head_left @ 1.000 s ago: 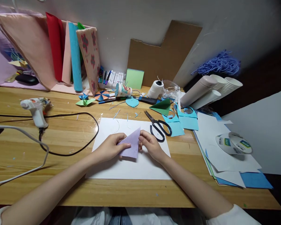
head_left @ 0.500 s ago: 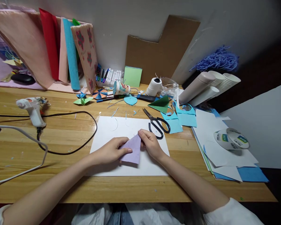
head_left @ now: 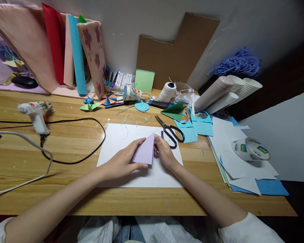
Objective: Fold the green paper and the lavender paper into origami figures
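Note:
A folded piece of light purple paper [head_left: 145, 152] is held up over a white sheet [head_left: 111, 135], its pointed corner upward. My left hand [head_left: 121, 157] grips it from the left, thumb along the bottom edge and fingers at the upper edge. At the paper's right edge, my right hand [head_left: 164, 152] has its fingers curled against it; the fingertips are partly hidden behind the paper. Black-handled scissors [head_left: 171, 132] lie just beyond my right hand, partly on the white sheet.
A glue gun [head_left: 35, 116] with a black cord lies left. Behind are a green folded paper [head_left: 173, 111], blue paper scraps [head_left: 202, 126], a thread spool [head_left: 167, 91] and markers [head_left: 121, 80]. A tape roll [head_left: 249, 149] sits on stacked paper [head_left: 238, 168] at right.
The purple paper has tilted more upright and risen slightly. My left thumb has slid from its face to the bottom edge, and my right fingers have moved down from its top corner.

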The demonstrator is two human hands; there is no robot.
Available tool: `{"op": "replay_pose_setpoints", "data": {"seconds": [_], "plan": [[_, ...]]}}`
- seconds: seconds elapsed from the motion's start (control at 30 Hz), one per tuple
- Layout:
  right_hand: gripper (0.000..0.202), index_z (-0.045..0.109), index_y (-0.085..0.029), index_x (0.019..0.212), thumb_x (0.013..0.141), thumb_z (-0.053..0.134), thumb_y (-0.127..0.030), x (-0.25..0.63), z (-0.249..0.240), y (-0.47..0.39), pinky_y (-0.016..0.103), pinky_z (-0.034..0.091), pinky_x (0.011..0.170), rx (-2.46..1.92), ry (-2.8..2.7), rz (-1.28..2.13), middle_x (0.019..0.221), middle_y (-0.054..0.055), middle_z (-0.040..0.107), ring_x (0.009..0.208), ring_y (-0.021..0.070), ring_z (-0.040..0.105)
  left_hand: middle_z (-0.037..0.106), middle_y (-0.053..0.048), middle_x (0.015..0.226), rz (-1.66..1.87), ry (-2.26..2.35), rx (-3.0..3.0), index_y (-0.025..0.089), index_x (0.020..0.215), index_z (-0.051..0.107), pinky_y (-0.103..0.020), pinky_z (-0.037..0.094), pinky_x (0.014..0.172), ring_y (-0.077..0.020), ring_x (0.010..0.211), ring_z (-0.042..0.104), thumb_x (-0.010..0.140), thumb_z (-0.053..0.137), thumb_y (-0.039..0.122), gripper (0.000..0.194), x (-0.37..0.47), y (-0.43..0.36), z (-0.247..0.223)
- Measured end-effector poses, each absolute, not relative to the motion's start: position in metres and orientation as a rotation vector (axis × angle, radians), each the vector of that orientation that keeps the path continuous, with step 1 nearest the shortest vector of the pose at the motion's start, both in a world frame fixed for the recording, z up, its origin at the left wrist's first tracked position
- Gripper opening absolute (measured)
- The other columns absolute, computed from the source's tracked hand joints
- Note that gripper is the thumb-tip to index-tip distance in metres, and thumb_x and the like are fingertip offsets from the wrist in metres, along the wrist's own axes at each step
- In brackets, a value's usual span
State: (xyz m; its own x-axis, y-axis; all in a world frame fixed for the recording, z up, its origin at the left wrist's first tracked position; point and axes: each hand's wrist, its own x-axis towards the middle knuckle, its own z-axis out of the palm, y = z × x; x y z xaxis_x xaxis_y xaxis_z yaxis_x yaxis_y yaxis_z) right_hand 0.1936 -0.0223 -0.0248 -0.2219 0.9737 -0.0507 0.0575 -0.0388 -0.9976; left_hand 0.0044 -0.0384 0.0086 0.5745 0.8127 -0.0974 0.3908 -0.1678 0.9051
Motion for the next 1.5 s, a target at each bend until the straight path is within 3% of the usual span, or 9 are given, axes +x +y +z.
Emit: {"op": "replay_pose_setpoints", "data": {"seconds": [0.2, 0.37, 0.47, 0.6, 0.87, 1.07, 1.27, 1.37, 1.5], "plan": [[0.026, 0.051, -0.020, 0.102, 0.088, 0.045, -0.041, 0.192, -0.019, -0.026, 0.022, 0.037, 0.054, -1.143, -1.642, 1.363, 0.064, -0.003, 0.047, 0.057, 0.0114, 0.044, 0.041, -0.009, 0.139, 0.720, 1.090, 1.544, 0.020, 0.134, 0.035, -0.037, 0.027, 0.104, -0.0257, 0.125, 0.037, 0.083, 0.050, 0.042, 0.058, 0.009, -0.039, 0.014], [0.049, 0.030, -0.027, 0.135, 0.088, 0.045, -0.029, 0.188, -0.022, -0.027, 0.022, 0.041, 0.049, -1.137, -1.525, 1.386, 0.075, -0.002, 0.051, 0.053, 0.0099, 0.043, 0.059, -0.007, 0.120, 0.815, 1.088, 1.263, 0.017, 0.115, 0.056, -0.034, 0.033, 0.101, -0.0235, 0.114, 0.049, 0.089, 0.038, 0.039, 0.039, 0.009, -0.033, 0.005], [0.043, 0.041, -0.031, 0.131, 0.089, 0.043, -0.024, 0.190, -0.021, -0.027, 0.024, 0.047, 0.058, -1.170, -1.577, 1.205, 0.090, 0.002, 0.054, 0.064, 0.0114, 0.049, 0.067, -0.008, 0.098, 0.817, 1.082, 0.912, 0.011, 0.100, 0.062, -0.036, 0.045, 0.087, -0.0234, 0.093, 0.060, 0.086, 0.043, 0.034, 0.033, 0.008, -0.027, -0.002], [0.033, 0.062, -0.025, 0.108, 0.086, 0.041, -0.013, 0.192, -0.019, -0.027, 0.033, 0.047, 0.082, -1.172, -1.839, 0.873, 0.102, 0.007, 0.052, 0.095, 0.0182, 0.052, 0.068, -0.011, 0.099, 0.892, 1.003, 0.512, 0.008, 0.108, 0.056, -0.036, 0.051, 0.082, -0.0210, 0.087, 0.064, 0.083, 0.045, 0.017, 0.030, 0.010, -0.022, 0.001], [0.043, 0.055, -0.018, 0.115, 0.074, 0.049, -0.004, 0.189, -0.018, -0.032, 0.048, 0.032, 0.104, -1.108, -2.122, 0.484, 0.143, 0.013, 0.029, 0.132, 0.0273, 0.027, 0.064, -0.012, 0.112, 0.998, 0.836, 0.344, 0.009, 0.127, 0.044, -0.036, 0.049, 0.089, -0.0201, 0.097, 0.062, 0.083, 0.043, 0.010, 0.044, 0.012, -0.021, 0.001], [0.028, 0.062, -0.022, 0.106, 0.081, 0.055, -0.013, 0.193, -0.019, -0.030, 0.049, 0.039, 0.100, -0.948, -2.238, 0.324, 0.128, 0.010, 0.053, 0.127, 0.0255, 0.039, 0.068, -0.011, 0.100, 0.986, 0.763, 0.299, 0.009, 0.124, 0.048, -0.034, 0.049, 0.083, -0.0197, 0.087, 0.064, 0.079, 0.044, 0.008, 0.045, 0.009, -0.021, 0.003], [0.024, 0.064, -0.021, 0.099, 0.084, 0.050, -0.007, 0.201, -0.023, -0.024, 0.038, 0.051, 0.085, -0.740, -2.291, 0.365, 0.102, 0.007, 0.069, 0.109, 0.0211, 0.058, 0.068, -0.016, 0.093, 0.783, 0.693, 0.403, 0.004, 0.106, 0.061, -0.031, 0.048, 0.070, -0.0239, 0.081, 0.063, 0.079, 0.048, 0.043, 0.049, -0.014, -0.005, 0.015], [0.020, 0.063, -0.021, 0.099, 0.084, 0.053, -0.012, 0.202, -0.022, -0.023, 0.038, 0.050, 0.085, -0.653, -2.312, 0.455, 0.100, 0.007, 0.070, 0.107, 0.0209, 0.058, 0.070, -0.009, 0.086, 0.717, 0.832, 0.627, 0.010, 0.099, 0.064, -0.024, 0.045, 0.063, -0.0165, 0.069, 0.062, 0.071, 0.063, 0.024, 0.031, -0.019, -0.001, 0.008], [0.017, 0.065, -0.022, 0.096, 0.081, 0.059, -0.018, 0.201, -0.020, -0.021, 0.041, 0.047, 0.088, -0.669, -2.261, 0.555, 0.099, 0.006, 0.069, 0.103, 0.0217, 0.058, 0.068, -0.007, 0.090, 0.653, 0.859, 0.833, 0.012, 0.102, 0.062, -0.024, 0.044, 0.064, -0.0152, 0.070, 0.061, 0.066, 0.065, 0.014, 0.037, -0.016, -0.006, -0.001]]}}
